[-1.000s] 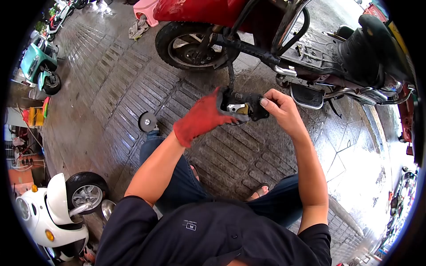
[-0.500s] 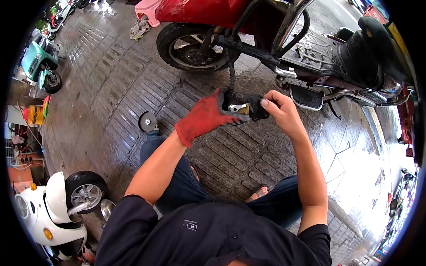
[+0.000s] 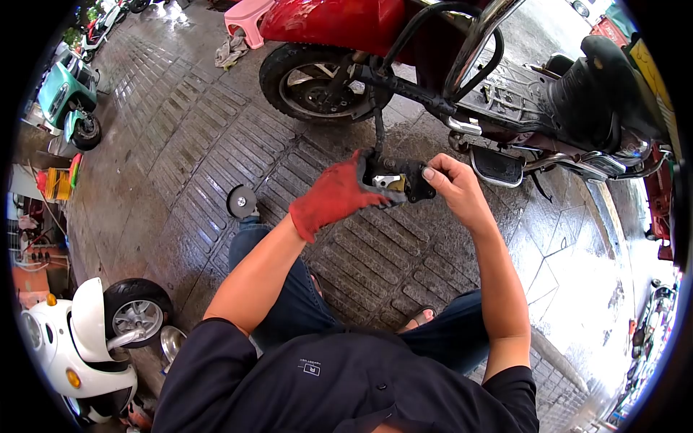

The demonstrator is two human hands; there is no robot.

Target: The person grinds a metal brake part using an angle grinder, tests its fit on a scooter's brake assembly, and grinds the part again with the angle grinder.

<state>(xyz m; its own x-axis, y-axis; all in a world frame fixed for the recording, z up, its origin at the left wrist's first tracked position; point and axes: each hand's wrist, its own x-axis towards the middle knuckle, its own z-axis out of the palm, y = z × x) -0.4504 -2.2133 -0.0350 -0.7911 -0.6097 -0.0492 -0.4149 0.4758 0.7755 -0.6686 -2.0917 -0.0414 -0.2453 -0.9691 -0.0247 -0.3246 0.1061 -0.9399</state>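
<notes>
A black brake caliper [image 3: 398, 170] hangs in front of me, with a silver piece and a brass-coloured piece showing in its opening. My left hand [image 3: 336, 193], in a red glove with dark fingers, is closed around its left side. The bare right hand [image 3: 456, 189] pinches the caliper's right end between thumb and fingers. From the caliper's upper left a black hose [image 3: 379, 128] runs up toward the scooter's wheel [image 3: 317, 85]. What lies beneath my fingers is hidden.
A red scooter [image 3: 346, 22] stands just ahead, its footrest [image 3: 498, 166] to the right of my hands. A round dark disc [image 3: 241, 201] is near my left knee. The white scooter [image 3: 79, 339] stands at lower left. A pink stool [image 3: 247, 22] and a rag [image 3: 231, 52] are behind.
The view has shifted slightly, so the scooter sits a little lower. Both hands keep their hold on the caliper, and the right fingers have shifted slightly at its end.
</notes>
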